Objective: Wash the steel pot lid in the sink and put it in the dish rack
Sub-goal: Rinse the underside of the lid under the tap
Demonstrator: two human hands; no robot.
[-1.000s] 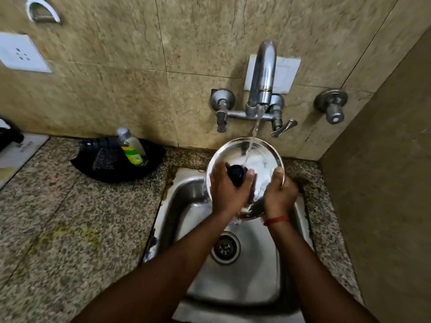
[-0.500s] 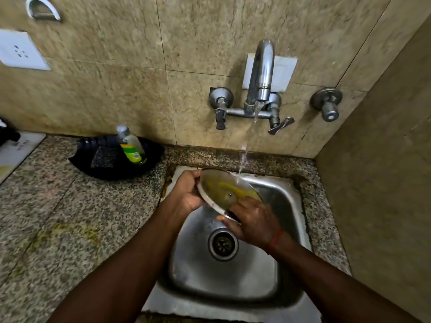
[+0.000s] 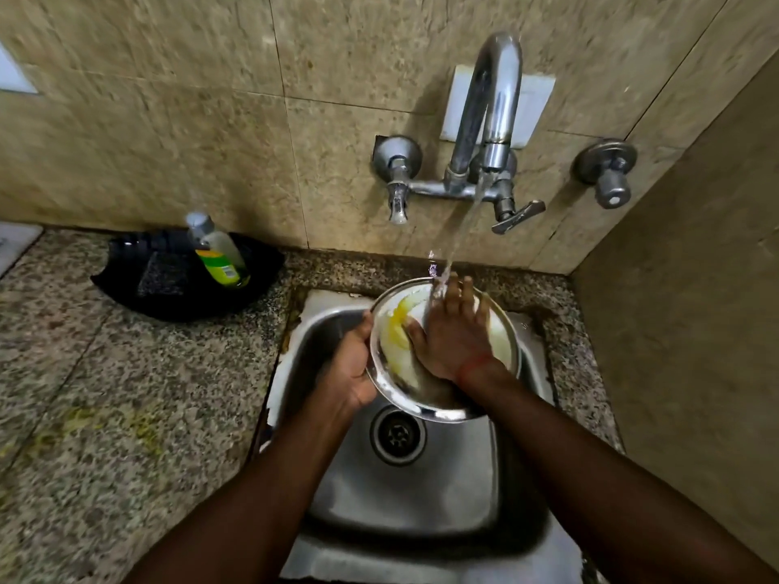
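Since half a second ago the steel pot lid [image 3: 396, 351] has come up from its low tilt in the basin and now sits right under the running water, its hollow inner face turned up toward the camera. A second ago it was the knob side that faced up. The right hand [image 3: 453, 339] has left the lower rim, where its fingers were curled, and now lies flat on the inner face with its fingers [image 3: 466, 288] straight and spread, pointing toward the wall. It presses on the metal and holds nothing. A red thread [image 3: 476, 364] circles that wrist.

The left hand [image 3: 352, 364] grips the lid at its left rim, with the thumb over the edge and the other fingers hidden behind it. The lid is held in the air above the back half of the sink [image 3: 421, 491], just over the drain [image 3: 398, 434] and clear of the basin floor. A yellow smear [image 3: 396, 326] shows on the inner face just left of the right hand.

Water [image 3: 463, 221] falls in a slanting stream from the faucet [image 3: 493, 103] and lands on the right hand's fingertips at the lid's far edge. A separate valve knob [image 3: 607, 170] sits on the wall to the right.

On the speckled stone desk [image 3: 126, 394] left of the sink, against the wall, lies a black dish [image 3: 168, 284] with a soap bottle [image 3: 219, 255] leaning in it, well apart from the hands.
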